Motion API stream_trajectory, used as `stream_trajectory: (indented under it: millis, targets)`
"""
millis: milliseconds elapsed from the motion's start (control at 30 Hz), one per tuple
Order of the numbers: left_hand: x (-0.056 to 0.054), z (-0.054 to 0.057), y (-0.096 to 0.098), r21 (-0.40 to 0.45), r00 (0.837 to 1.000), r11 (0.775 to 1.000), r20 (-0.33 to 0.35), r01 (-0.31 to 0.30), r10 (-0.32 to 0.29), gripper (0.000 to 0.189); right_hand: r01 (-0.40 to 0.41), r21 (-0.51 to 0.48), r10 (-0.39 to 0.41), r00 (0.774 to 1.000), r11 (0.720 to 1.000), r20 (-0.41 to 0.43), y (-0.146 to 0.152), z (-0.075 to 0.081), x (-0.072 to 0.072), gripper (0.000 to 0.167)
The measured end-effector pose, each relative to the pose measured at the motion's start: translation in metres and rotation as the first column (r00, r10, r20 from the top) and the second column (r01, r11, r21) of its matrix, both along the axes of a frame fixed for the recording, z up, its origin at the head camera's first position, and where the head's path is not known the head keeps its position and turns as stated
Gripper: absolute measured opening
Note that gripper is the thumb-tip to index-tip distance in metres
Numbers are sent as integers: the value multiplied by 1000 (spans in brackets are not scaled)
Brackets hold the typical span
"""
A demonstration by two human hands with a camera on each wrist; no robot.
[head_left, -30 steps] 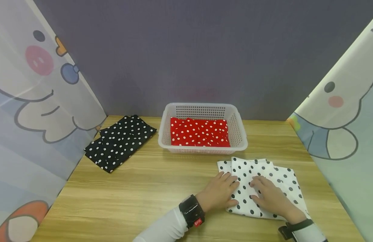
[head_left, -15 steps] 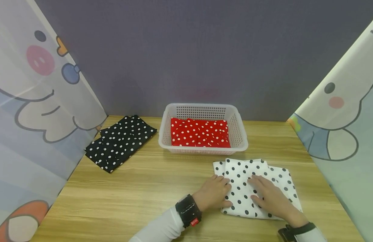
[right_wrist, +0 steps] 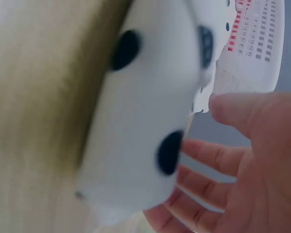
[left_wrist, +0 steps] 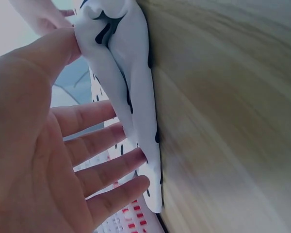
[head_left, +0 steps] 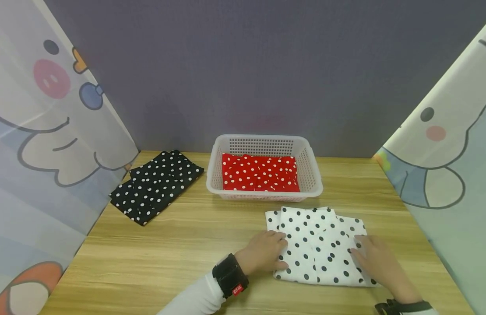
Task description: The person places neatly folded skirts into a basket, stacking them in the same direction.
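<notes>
A folded white cloth with black dots (head_left: 306, 245) lies flat on the table, right of centre in the head view. At its left edge rests my left hand (head_left: 264, 251); the left wrist view has these fingers extended and spread along the layered edge of the cloth (left_wrist: 140, 92), with the thumb touching its near end. My right hand (head_left: 378, 260) lies at the opposite edge, fingertips over the fabric. Seen from the right wrist, its fingers (right_wrist: 208, 184) reach loosely to the side of the dotted cloth (right_wrist: 136, 111), partly hidden behind it.
Behind the white cloth stands a white plastic basket (head_left: 315, 175) holding a folded red dotted cloth (head_left: 260, 173). A black cloth with white dots (head_left: 156, 186) lies at the back left of the wooden table (head_left: 168, 249). A grey panel (head_left: 262, 74) rises behind.
The white cloth has shifted left along the table, and my left hand has moved left with its edge. My right hand has gone from the cloth's middle to its right edge.
</notes>
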State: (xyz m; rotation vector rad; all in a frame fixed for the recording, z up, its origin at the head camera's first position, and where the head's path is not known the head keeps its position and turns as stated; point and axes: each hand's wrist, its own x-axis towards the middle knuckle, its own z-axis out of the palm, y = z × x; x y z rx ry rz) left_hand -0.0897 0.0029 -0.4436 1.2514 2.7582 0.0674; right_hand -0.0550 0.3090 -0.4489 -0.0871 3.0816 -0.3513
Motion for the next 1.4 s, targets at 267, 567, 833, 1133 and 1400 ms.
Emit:
stream_trajectory:
  millis: [267, 567, 833, 1133, 1400]
  targets:
    - [3, 2, -25, 24, 1000, 999, -6, -29, 29, 47, -88, 1, 88, 996, 996, -24, -16, -8, 0, 44]
    - [6, -6, -49, 30, 996, 996, 21, -87, 86, 44, -135, 8, 136, 988, 991, -73, -38, -13, -4, 41]
    - [11, -6, -70, 61, 989, 987, 39, -148, 146, 41, -175, 17, 175, 977, 985, -123, -60, -12, -6, 41]
    - [16, -6, -88, 130, 980, 971, 36, -199, 196, 39, -201, 16, 201, 970, 979, -138, -77, -11, -6, 40]
    - [19, -1, -102, 119, 974, 967, 53, -225, 220, 42, -211, -19, 207, 970, 977, -129, -90, -7, -5, 39]
